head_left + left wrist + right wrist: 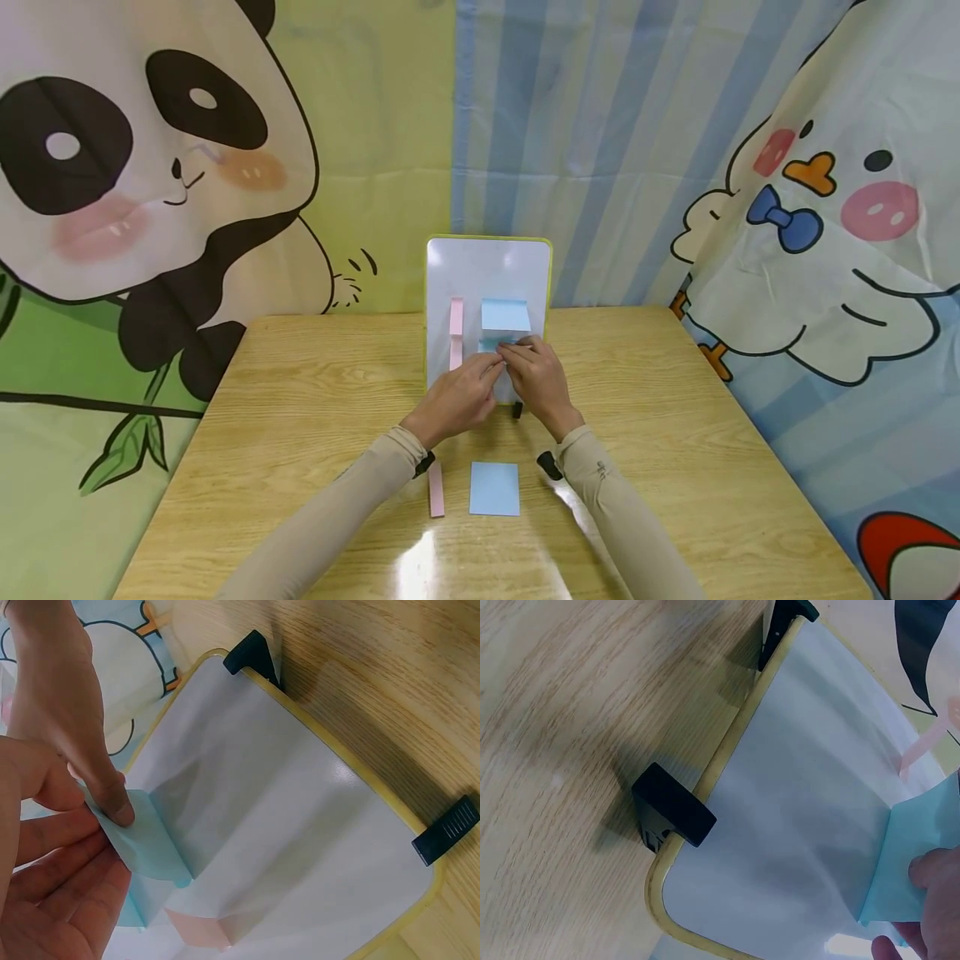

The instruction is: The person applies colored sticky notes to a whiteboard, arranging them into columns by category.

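Note:
A small whiteboard (487, 271) with a yellow rim stands on the table. Both hands meet at a light blue sticky note (154, 844) low on the board, its free part bent outward. My left hand (457, 398) pinches the note's outer edge, fingers behind it in the left wrist view. My right hand (540, 379) grips it too, its thumb (116, 806) pressed on the note's face. Directly above sticks another blue sticky note (506, 317). Pink paper strips (456, 317) hang on the board's left side. In the head view the hands mostly cover the held note.
On the wooden table (315, 400), nearer me, lie a blue square note (494, 489) and a pink strip (437, 492). Black feet (673, 804) clip the board's lower edge. Cloth curtains (390, 150) with a panda and a white bird hang behind.

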A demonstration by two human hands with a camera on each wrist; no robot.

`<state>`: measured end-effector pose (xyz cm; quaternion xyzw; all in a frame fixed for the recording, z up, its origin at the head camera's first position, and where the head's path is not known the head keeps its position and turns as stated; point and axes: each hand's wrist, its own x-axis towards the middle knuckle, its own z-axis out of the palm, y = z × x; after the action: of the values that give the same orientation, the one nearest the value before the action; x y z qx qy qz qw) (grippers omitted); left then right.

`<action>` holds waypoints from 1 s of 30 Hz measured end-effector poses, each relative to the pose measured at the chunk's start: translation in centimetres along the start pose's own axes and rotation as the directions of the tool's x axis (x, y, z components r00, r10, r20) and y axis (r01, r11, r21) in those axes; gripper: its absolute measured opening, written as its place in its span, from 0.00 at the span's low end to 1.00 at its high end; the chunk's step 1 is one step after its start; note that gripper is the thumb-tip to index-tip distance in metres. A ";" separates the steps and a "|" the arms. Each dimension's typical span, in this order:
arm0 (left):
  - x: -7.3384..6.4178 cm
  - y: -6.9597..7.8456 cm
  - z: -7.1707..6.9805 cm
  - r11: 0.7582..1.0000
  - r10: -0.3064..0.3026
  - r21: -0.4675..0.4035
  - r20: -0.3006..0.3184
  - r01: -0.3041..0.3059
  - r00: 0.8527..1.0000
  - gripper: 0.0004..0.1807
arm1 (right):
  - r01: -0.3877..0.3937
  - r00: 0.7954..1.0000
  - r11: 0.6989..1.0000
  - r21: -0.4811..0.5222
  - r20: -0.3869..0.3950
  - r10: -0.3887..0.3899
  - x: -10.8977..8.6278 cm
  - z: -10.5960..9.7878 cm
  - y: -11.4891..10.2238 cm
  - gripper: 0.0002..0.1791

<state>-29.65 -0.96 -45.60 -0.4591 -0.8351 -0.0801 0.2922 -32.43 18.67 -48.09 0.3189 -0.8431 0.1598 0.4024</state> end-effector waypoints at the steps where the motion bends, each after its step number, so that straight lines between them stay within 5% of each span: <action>1: 0.0 0.0 0.0 1.000 0.001 0.001 -0.001 -0.001 1.000 0.25 | -0.003 1.000 1.000 -0.001 -0.001 0.003 0.0 0.0 0.0 0.12; 16: 0.2 -0.1 0.6 1.000 -0.013 -0.007 -0.001 0.013 1.000 0.21 | -0.036 0.999 0.999 -0.016 0.039 0.037 -0.7 0.4 0.1 0.12; 30: 1.2 -0.1 1.1 0.992 -0.107 -0.067 0.020 0.108 0.994 0.15 | -0.029 0.997 1.000 -0.010 0.068 0.030 -1.5 0.5 0.3 0.20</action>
<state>-30.71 0.25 -45.86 -0.4238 -0.8578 -0.1203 0.2649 -32.25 19.24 -49.57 0.3096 -0.8617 0.1510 0.3727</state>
